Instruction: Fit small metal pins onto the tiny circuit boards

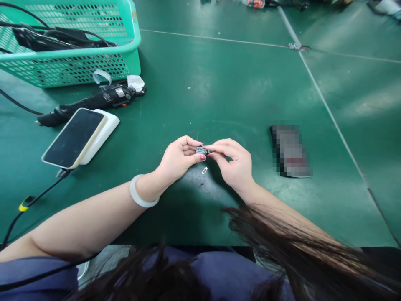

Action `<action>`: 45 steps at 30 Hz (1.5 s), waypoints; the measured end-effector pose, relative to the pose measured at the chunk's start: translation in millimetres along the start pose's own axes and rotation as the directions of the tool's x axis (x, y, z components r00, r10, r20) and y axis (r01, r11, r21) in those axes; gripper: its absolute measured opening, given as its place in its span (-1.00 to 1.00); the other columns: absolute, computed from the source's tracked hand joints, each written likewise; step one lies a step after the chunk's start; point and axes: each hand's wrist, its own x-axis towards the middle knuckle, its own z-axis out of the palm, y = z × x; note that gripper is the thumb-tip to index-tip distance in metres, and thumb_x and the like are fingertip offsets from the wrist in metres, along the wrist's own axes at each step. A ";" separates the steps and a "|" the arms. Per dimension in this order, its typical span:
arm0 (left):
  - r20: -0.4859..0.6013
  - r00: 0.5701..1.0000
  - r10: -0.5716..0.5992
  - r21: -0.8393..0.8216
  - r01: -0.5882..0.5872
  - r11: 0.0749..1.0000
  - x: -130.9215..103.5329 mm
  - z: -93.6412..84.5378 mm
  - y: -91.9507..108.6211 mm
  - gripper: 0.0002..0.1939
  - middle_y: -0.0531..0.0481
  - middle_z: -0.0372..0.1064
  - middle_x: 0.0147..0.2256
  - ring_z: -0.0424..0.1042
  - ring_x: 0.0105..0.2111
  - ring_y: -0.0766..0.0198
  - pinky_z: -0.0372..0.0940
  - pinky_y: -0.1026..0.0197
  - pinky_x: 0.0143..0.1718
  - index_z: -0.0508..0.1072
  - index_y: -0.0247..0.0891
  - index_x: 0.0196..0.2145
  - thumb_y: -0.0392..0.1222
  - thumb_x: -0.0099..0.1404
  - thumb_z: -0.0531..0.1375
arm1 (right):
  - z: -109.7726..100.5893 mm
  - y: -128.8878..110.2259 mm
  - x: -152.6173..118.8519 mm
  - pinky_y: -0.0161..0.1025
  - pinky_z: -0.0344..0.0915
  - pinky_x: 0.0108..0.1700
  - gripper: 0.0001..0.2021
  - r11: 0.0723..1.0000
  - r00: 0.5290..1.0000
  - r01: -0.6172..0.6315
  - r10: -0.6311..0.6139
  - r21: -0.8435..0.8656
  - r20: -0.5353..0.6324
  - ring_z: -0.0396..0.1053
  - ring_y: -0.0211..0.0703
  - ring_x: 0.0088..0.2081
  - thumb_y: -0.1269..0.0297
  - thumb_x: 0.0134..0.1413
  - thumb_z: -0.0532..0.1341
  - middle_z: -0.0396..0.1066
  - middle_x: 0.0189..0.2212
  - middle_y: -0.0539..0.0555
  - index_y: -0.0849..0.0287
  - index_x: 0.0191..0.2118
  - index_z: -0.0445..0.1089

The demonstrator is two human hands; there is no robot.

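Between my hands is a small dark part with grey, metallic-looking detail (pixel 201 149), too small to name. My left hand (pixel 179 158) pinches it between thumb and fingers from the left. From the right, my right hand (pixel 233 161) closes thumb and fingertips on its dark right end. Just below the fingertips, a small white ring-shaped piece (pixel 204 170), longer than wide, lies on the green table (pixel 200 217). The fingers cover part of the dark piece.
A green plastic basket (pixel 134 54) with black cabled items stands at back left. Before it lie a black electric screwdriver (pixel 103 98) and a phone (pixel 75 136) on a white block (pixel 105 131), with a cable. Right of my hands is a blurred-out dark object (pixel 290 150).
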 end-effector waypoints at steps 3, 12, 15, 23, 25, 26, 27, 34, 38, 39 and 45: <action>0.007 1.000 0.015 -0.038 -0.015 0.999 0.1 -0.6 -1.7 -0.67 -0.03 0.54 -0.35 0.54 -0.33 0.29 0.42 0.19 -0.16 0.40 -0.33 -0.37 -0.33 -0.09 0.43 | -0.6 -0.2 0.7 -0.19 0.37 -0.26 -0.81 0.999 0.999 -0.036 0.036 -0.012 0.002 0.36 -0.25 -0.36 0.42 0.07 0.25 0.47 -0.33 -0.03 0.02 -0.21 0.51; -0.019 0.999 0.026 -0.069 -0.027 0.997 0.7 0.5 -1.2 -0.66 -0.01 0.53 -0.36 0.53 -0.32 0.32 0.40 0.19 -0.14 0.40 -0.32 -0.34 -0.30 -0.07 0.43 | -2.3 -1.7 1.1 -0.21 0.34 -0.28 -0.82 0.998 1.000 -0.016 0.018 -0.065 0.025 0.32 -0.26 -0.38 0.40 0.05 0.27 0.44 -0.32 -0.02 0.05 -0.20 0.48; -0.069 0.997 0.040 -0.084 -0.046 0.995 2.6 -0.9 -3.0 -0.66 -0.01 0.52 -0.37 0.53 -0.32 0.31 0.40 0.19 -0.16 0.39 -0.31 -0.32 -0.28 -0.04 0.42 | -6.0 0.3 2.5 -0.21 0.32 -0.29 -0.87 0.993 0.995 -0.068 0.074 -0.101 0.060 0.30 -0.26 -0.41 0.41 0.05 0.26 0.44 -0.36 -0.03 0.07 -0.25 0.47; -0.118 0.992 0.036 -0.107 -0.049 0.993 5.3 -2.4 -5.3 -0.67 0.01 0.50 -0.37 0.54 -0.30 0.28 0.38 0.20 -0.19 0.37 -0.29 -0.30 -0.25 0.01 0.40 | -10.0 12.3 1.4 -0.13 0.28 -0.15 -0.93 0.956 0.863 0.070 0.085 -0.284 0.498 0.34 -0.13 -0.23 0.40 -0.04 0.35 0.49 -0.31 0.02 0.09 -0.38 0.50; -0.110 0.993 0.040 -0.106 -0.052 0.993 5.0 -2.2 -5.5 -0.68 0.02 0.50 -0.37 0.54 -0.31 0.29 0.39 0.21 -0.19 0.37 -0.29 -0.30 -0.26 0.02 0.39 | -8.5 12.8 1.3 -0.13 0.27 -0.15 -0.92 0.947 0.854 0.106 0.069 -0.302 0.515 0.33 -0.14 -0.26 0.42 0.02 0.30 0.48 -0.35 0.02 0.11 -0.43 0.49; -0.108 0.993 0.043 -0.107 -0.054 0.993 4.9 -2.2 -5.7 -0.68 0.02 0.51 -0.37 0.54 -0.30 0.29 0.39 0.21 -0.20 0.37 -0.29 -0.29 -0.26 0.02 0.39 | -7.9 12.7 1.5 -0.14 0.27 -0.15 -0.89 0.946 0.850 0.116 0.064 -0.303 0.522 0.33 -0.15 -0.26 0.43 0.05 0.28 0.49 -0.35 0.02 0.12 -0.45 0.48; -0.105 0.994 0.044 -0.107 -0.056 0.993 4.8 -2.2 -6.0 -0.69 0.01 0.51 -0.37 0.55 -0.30 0.29 0.39 0.21 -0.19 0.37 -0.30 -0.29 -0.26 0.03 0.38 | -7.6 12.3 2.0 -0.14 0.27 -0.15 -0.87 0.945 0.848 0.117 0.065 -0.306 0.525 0.33 -0.15 -0.26 0.44 0.07 0.26 0.49 -0.35 0.02 0.12 -0.45 0.48; -0.103 0.994 0.049 -0.113 -0.060 0.992 4.3 -1.8 -6.2 -0.70 0.00 0.51 -0.38 0.54 -0.31 0.28 0.39 0.22 -0.25 0.38 -0.30 -0.29 -0.27 0.03 0.38 | -7.9 11.9 6.2 -0.13 0.28 -0.15 -0.84 0.921 0.871 0.076 0.125 -0.382 0.475 0.36 -0.11 -0.24 0.46 0.11 0.17 0.47 -0.35 0.08 0.17 -0.41 0.47; -0.105 0.993 0.046 -0.117 -0.058 0.991 4.6 -1.8 -6.2 -0.68 0.00 0.51 -0.38 0.54 -0.32 0.29 0.39 0.21 -0.22 0.38 -0.31 -0.29 -0.26 0.02 0.39 | -3.0 14.4 7.9 -0.16 0.27 -0.19 -0.85 0.908 0.909 0.047 0.134 -0.417 0.394 0.35 -0.12 -0.28 0.41 0.14 0.16 0.43 -0.39 0.07 0.16 -0.41 0.45; -0.106 0.993 0.046 -0.116 -0.058 0.992 4.7 -2.0 -6.3 -0.68 0.00 0.51 -0.38 0.53 -0.32 0.30 0.39 0.21 -0.20 0.38 -0.31 -0.29 -0.27 0.01 0.39 | -1.2 15.1 8.2 -0.17 0.27 -0.21 -0.88 0.911 0.921 0.034 0.131 -0.412 0.367 0.35 -0.13 -0.29 0.37 0.14 0.18 0.42 -0.40 0.06 0.15 -0.38 0.45; -0.123 0.990 0.066 -0.084 -0.076 0.994 5.2 -2.1 -6.0 -0.70 0.00 0.52 -0.37 0.52 -0.33 0.34 0.38 0.21 -0.14 0.40 -0.32 -0.32 -0.33 -0.02 0.39 | 9.1 17.1 9.7 -0.20 0.29 -0.17 -0.90 0.919 0.941 0.046 0.092 -0.392 0.326 0.37 -0.14 -0.24 0.29 0.15 0.21 0.43 -0.33 0.06 0.13 -0.33 0.47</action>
